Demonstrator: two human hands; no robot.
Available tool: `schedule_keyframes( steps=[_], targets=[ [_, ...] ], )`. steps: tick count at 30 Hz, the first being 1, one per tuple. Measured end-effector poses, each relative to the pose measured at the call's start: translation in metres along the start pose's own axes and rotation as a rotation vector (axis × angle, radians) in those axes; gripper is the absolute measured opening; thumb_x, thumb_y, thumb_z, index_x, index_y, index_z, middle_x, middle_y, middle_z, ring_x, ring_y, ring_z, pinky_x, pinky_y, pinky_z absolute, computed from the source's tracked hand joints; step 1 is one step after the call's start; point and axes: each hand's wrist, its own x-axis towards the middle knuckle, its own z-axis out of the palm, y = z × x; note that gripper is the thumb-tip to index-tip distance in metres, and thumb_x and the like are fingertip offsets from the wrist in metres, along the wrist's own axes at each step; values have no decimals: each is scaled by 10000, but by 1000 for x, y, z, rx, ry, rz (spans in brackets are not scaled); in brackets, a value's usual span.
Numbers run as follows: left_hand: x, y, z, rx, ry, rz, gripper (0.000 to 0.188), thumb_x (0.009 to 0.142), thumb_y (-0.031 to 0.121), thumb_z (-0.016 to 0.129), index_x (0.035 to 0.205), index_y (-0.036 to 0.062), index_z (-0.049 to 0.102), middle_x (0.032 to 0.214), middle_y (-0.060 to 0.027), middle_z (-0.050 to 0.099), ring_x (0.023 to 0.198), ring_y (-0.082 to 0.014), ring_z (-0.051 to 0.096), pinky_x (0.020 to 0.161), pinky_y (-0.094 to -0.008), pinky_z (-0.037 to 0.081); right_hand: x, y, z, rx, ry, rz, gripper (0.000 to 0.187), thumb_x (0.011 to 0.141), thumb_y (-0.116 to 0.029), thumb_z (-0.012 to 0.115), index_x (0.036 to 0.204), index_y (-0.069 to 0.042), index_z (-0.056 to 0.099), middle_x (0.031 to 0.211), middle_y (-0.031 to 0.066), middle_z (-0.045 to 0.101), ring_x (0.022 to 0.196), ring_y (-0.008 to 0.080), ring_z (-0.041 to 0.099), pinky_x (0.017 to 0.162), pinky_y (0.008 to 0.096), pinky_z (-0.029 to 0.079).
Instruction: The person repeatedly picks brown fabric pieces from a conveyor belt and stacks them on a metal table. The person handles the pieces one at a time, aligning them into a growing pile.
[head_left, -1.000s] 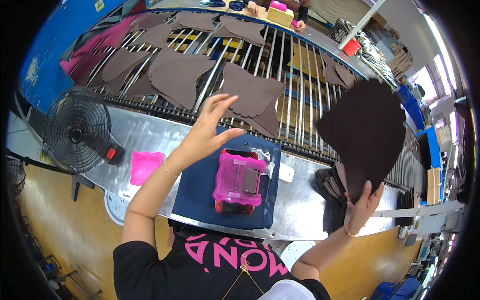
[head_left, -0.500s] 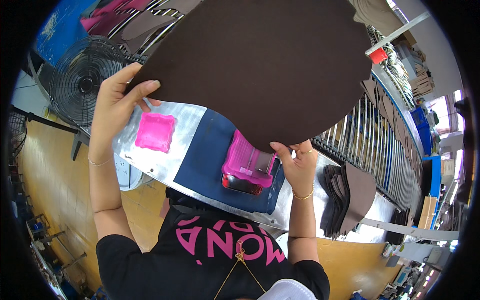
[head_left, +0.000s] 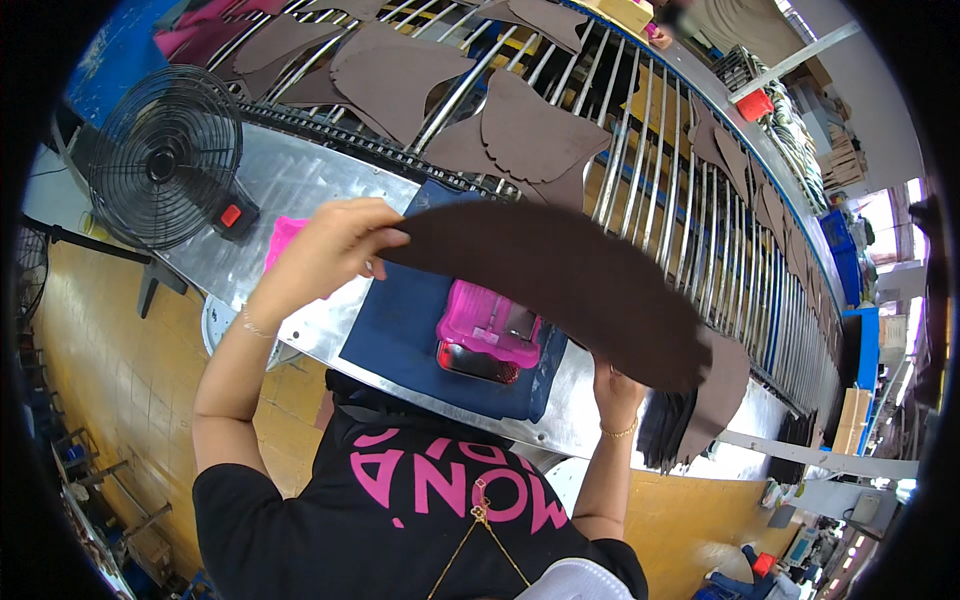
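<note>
A dark brown cut sheet, leather-like (head_left: 540,265), hangs tilted above the bench, with its curved right end over a stack of similar pieces (head_left: 722,395). My left hand (head_left: 340,250) pinches its left end between thumb and fingers. At its lower right edge, my right hand (head_left: 617,392) grips it from beneath; the sheet hides part of those fingers. Below the sheet, a pink tray (head_left: 470,318) holding a small metal piece sits on a dark blue cloth (head_left: 400,335), with a red and black flat object (head_left: 475,362) at its near edge.
Beyond the metal bench (head_left: 305,180) runs a rack of metal rods (head_left: 640,150) carrying several brown cut pieces (head_left: 545,125). A black wire fan (head_left: 165,160) stands at the left. A second pink tray (head_left: 283,240) is partly behind my left hand.
The sheet has come down and swung to the right, now seen nearly edge-on, uncovering the rod rack. My left hand moved right and a little nearer; my right hand moved slightly nearer.
</note>
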Motion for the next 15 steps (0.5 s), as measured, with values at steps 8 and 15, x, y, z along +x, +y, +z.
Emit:
schedule_keyframes(
  steps=[8,15],
  targets=[
    [40,6,70,340,-222,588,113,763,78,674,875,71,668,826,-60,581,664,-246,629,558,-340,504,-72,23,-72,135,185,542,87,828,-58,684,885,8,674,907,59,665,806,139,577,788,285,446],
    [69,30,109,372,-347,737,192,794,262,676,786,73,645,847,-78,510,684,-241,598,554,-355,485,-20,-18,-170,256,425,576,203,914,-191,620,843,-11,558,811,1,561,753,70,484,735,219,422]
  ],
)
